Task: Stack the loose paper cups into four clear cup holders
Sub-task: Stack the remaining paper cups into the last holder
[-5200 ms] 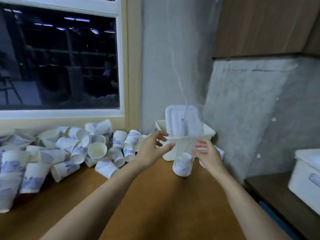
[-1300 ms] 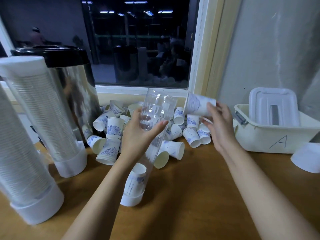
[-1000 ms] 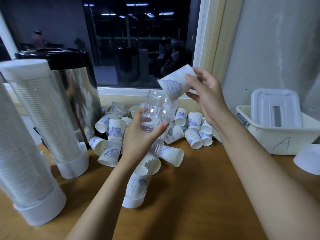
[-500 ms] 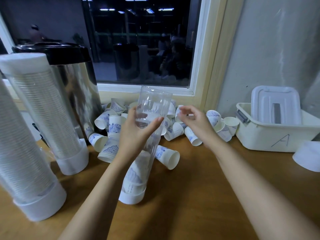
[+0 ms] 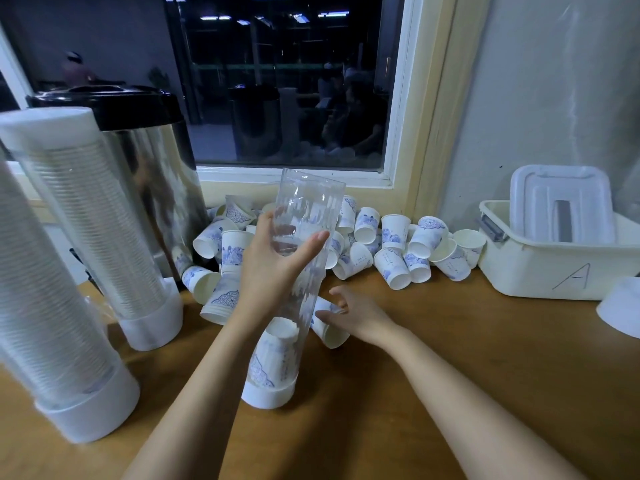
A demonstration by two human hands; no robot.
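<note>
cup holder point(image 5: 311, 202) is standing tilted on the table point(image 5: 415, 410) in the middle, with stacked cups point(image 5: 273, 358) sitting in its bottom end. left hand point(image 5: 273, 268) is gripping it midway from the left. right hand point(image 5: 360, 313) is reaching in low just right of it, over a loose cup point(image 5: 329, 332) lying on its side. cup pile point(image 5: 394, 244) is lying behind, along the wall under the window point(image 5: 284, 81). near filled holder point(image 5: 52, 323) and far filled holder point(image 5: 104, 237) are standing at left, urn point(image 5: 152, 161) behind them. tub point(image 5: 554, 271) is sitting at right, lid point(image 5: 561, 202) leaning inside.
</note>
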